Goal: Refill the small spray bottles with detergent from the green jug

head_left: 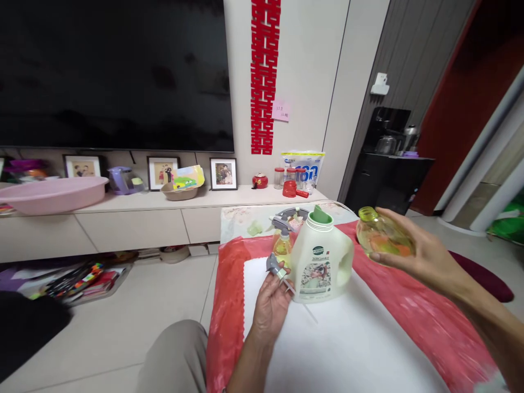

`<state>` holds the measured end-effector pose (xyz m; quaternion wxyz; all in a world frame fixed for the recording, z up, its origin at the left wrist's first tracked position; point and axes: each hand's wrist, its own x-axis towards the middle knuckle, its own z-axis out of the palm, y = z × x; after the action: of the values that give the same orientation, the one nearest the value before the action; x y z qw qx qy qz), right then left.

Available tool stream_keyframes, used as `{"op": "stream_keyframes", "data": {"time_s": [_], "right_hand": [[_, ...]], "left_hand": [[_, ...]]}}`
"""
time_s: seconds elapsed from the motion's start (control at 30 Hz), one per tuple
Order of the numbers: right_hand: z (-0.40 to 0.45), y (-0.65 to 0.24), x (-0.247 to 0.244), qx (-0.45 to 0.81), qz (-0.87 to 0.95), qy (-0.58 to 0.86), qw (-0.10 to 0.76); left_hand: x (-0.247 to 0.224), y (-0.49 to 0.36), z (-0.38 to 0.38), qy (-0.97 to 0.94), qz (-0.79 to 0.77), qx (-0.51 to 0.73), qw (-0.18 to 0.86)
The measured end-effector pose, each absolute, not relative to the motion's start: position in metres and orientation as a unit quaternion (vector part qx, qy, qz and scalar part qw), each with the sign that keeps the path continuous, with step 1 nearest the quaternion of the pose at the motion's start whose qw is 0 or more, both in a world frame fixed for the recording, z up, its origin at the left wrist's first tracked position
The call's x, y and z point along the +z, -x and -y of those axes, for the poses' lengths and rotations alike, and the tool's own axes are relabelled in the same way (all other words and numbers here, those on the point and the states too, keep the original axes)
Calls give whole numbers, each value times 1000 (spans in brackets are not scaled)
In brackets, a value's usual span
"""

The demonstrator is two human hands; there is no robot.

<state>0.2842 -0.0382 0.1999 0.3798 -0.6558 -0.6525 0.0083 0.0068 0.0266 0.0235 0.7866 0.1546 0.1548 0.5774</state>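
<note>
A grey spray trigger head (275, 266) with a thin dip tube is held in the fingers of my left hand (272, 305), low over the white mat. My right hand (421, 254) grips a transparent yellow bottle (382, 234), its mouth uncapped and tilted to the left, off the table surface. Between the hands stands a pale green detergent jug (323, 256) with a green spout at its open neck. Behind my left hand, another spray bottle (282, 243) with yellow liquid stands upright with its grey trigger on.
The white mat (347, 344) lies over red plastic sheeting (229, 295). More grey trigger heads (295, 213) sit behind the jug. On the cabinet behind are red-lidded jars (279, 177), a printed bag (317, 164), a basket (180, 192) and a pink basin (53, 194).
</note>
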Motion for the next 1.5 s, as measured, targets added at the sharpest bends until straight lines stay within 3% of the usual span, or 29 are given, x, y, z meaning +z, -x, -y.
{"op": "stream_keyframes", "data": {"time_s": [0.3, 1.5], "right_hand": [[17, -278, 232, -145, 747, 603, 240], [-16, -263, 263, -279, 808, 508, 105]], "left_hand": [[25, -4, -23, -158, -147, 566, 795], [24, -7, -21, -145, -152, 551, 807]]}}
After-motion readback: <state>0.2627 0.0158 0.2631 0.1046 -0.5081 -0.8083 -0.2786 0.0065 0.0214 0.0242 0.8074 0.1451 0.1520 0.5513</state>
